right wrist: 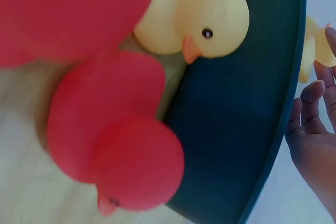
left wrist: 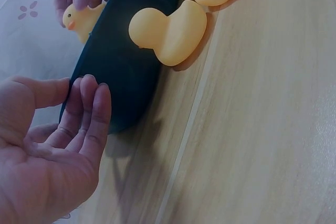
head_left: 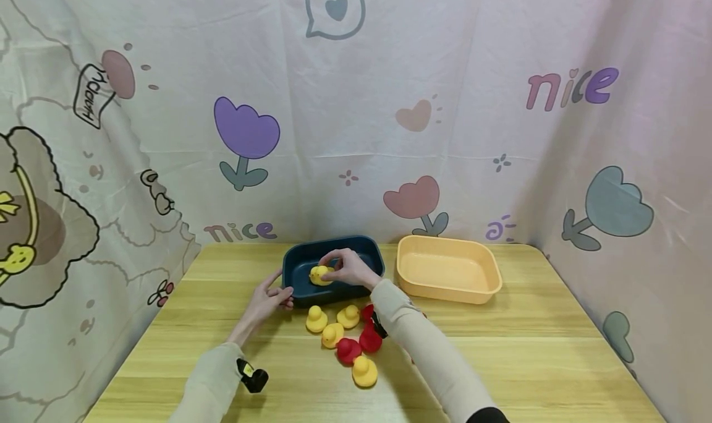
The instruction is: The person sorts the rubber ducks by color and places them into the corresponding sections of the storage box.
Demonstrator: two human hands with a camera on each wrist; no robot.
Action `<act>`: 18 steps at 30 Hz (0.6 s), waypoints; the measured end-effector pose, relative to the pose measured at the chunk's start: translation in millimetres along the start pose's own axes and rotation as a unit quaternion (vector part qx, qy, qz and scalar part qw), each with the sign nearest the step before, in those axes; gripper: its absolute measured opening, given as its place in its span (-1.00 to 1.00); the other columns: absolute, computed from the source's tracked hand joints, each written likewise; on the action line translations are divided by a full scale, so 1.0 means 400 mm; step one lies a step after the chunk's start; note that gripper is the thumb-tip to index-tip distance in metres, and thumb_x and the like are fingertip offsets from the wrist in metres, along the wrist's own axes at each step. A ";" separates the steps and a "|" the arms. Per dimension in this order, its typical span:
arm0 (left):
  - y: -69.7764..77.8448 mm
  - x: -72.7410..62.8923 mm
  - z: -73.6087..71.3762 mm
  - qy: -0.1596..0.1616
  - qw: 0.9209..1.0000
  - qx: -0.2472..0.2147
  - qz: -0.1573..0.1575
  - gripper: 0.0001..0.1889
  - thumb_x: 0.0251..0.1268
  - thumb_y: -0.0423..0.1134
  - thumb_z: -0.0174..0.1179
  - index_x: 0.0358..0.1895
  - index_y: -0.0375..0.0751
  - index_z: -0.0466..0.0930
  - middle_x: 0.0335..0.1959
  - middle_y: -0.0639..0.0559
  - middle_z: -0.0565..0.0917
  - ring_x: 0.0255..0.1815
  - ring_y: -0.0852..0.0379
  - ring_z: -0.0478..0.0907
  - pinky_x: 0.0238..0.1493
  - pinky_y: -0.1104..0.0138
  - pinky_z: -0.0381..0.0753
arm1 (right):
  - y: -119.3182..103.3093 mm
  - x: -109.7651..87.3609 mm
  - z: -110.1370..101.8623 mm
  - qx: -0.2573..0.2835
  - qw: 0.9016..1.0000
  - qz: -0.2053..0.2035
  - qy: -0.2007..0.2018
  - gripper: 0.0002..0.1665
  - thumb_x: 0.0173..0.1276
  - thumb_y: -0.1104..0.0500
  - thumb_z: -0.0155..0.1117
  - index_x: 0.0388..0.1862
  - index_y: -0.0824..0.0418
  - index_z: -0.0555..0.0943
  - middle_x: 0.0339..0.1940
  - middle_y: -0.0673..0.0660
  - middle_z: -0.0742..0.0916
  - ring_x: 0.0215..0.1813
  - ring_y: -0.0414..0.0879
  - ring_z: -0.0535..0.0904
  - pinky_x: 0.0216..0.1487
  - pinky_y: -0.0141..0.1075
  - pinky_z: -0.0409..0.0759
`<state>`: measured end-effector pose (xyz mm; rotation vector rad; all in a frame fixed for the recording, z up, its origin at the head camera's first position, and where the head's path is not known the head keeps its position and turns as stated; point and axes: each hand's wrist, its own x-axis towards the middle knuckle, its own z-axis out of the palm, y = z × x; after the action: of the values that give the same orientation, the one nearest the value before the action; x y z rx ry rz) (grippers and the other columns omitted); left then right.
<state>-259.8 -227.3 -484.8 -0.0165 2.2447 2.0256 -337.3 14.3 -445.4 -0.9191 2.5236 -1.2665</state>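
Observation:
My right hand [head_left: 350,268] pinches a yellow rubber duck [head_left: 319,275] inside the dark blue tray [head_left: 334,298]. That same duck [left wrist: 79,19] shows past the tray's rim in the left wrist view. At the tray's near left corner, my left hand [head_left: 269,300] holds the rim, thumb [left wrist: 50,93] on one side and fingers against the outer wall. In front of the tray lie several loose ducks, among them a yellow duck [head_left: 348,316] and a red duck [right wrist: 131,145]. The right forearm partly hides the red ones.
A pale orange tray [head_left: 447,294] stands to the right of the blue one on the wooden table [head_left: 517,349]. Behind both hangs a patterned cloth [head_left: 345,132]. One yellow duck [head_left: 364,372] lies nearest the front, between the two forearms.

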 end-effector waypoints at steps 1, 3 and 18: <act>0.000 0.000 0.000 0.000 1.000 0.002 0.000 -0.23 0.50 -0.40 0.08 0.63 -0.32 -0.13 -0.43 0.09 0.70 -0.43 0.29 0.65 -0.17 0.29 0.77 | 0.000 0.003 0.004 0.000 1.000 0.000 -0.002 -0.67 0.33 0.16 0.44 0.05 0.21 0.71 -0.02 0.18 0.72 -0.39 -0.18 0.46 -0.39 -0.51 0.45; 0.000 -0.001 0.000 0.000 1.000 0.005 -0.001 -0.24 0.51 -0.40 0.08 0.63 -0.31 -0.13 -0.43 0.08 0.70 -0.43 0.29 0.65 -0.17 0.30 0.77 | -0.001 0.006 0.011 -0.001 1.000 0.001 -0.005 -0.67 0.33 0.15 0.44 0.05 0.21 0.71 -0.01 0.18 0.72 -0.39 -0.19 0.46 -0.39 -0.51 0.45; 0.000 -0.001 0.004 -0.001 1.000 -0.003 -0.002 -0.23 0.50 -0.42 0.07 0.62 -0.34 -0.14 -0.44 0.06 0.70 -0.44 0.27 0.65 -0.21 0.33 0.77 | -0.012 -0.001 0.014 0.005 1.000 -0.018 -0.009 -0.62 0.33 0.19 0.42 0.11 0.25 0.68 0.03 0.21 0.74 -0.38 -0.18 0.48 -0.36 -0.52 0.51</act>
<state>-259.5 -225.8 -484.8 -0.0183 2.2343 2.0300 -332.4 8.6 -445.0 -0.9724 2.4953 -1.2744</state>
